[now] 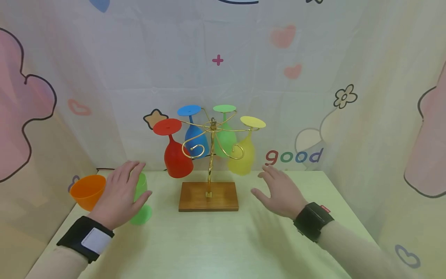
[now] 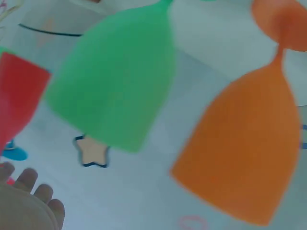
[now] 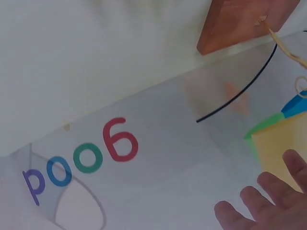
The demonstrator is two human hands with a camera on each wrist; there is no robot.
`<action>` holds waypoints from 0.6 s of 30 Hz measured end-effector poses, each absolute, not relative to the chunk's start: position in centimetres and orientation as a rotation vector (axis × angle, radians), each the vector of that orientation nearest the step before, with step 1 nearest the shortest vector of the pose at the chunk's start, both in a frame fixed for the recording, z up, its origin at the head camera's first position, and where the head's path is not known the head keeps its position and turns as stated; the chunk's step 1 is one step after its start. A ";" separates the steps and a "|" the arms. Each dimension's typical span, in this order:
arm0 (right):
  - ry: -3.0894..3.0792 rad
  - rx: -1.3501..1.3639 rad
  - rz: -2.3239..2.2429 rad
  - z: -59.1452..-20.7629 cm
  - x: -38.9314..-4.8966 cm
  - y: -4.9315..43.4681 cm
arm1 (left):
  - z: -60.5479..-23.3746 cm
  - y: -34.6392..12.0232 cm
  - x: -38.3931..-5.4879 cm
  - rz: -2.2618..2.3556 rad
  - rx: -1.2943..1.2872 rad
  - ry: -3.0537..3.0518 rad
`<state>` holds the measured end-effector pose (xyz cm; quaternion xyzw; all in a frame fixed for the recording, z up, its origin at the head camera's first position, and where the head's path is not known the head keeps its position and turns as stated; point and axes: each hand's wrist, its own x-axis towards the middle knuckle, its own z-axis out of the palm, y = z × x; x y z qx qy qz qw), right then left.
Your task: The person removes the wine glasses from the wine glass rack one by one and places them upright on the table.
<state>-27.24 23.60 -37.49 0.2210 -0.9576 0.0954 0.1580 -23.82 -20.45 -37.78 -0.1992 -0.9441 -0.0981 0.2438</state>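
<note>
My left hand (image 1: 120,192) is held with fingers extended, overlapping a green goblet (image 1: 141,215) and an orange goblet (image 1: 87,190) in the head view. Both goblets stand upright on the table, and the left wrist view shows the green bowl (image 2: 115,76) and orange bowl (image 2: 244,148) apart from the fingers. To the right of a gold metal rack (image 1: 211,155), my right hand (image 1: 280,192) hovers with relaxed fingers and nothing in it. From the rack hang a red goblet (image 1: 177,159), a blue goblet (image 1: 196,139), another green goblet (image 1: 225,137) and a yellow goblet (image 1: 242,157), all upside down by their feet.
The rack rises from a wooden base (image 1: 208,201) on the pale table (image 1: 195,244). A printed curtain (image 1: 156,58) with hearts, flowers and the word "good" encloses the back and sides, close behind the hanging goblets.
</note>
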 end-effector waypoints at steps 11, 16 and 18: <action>-2.342 0.782 0.321 -28.7 -30.3 23.6 | -31.8 -12.3 -23.3 -0.198 -0.786 -2.373; -2.325 0.902 0.268 -26.4 -32.2 22.5 | -30.8 -10.3 -23.7 -0.128 -0.855 -2.344; -2.352 0.921 0.233 -25.8 -32.8 22.0 | -30.7 -9.8 -23.9 -0.126 -0.867 -2.338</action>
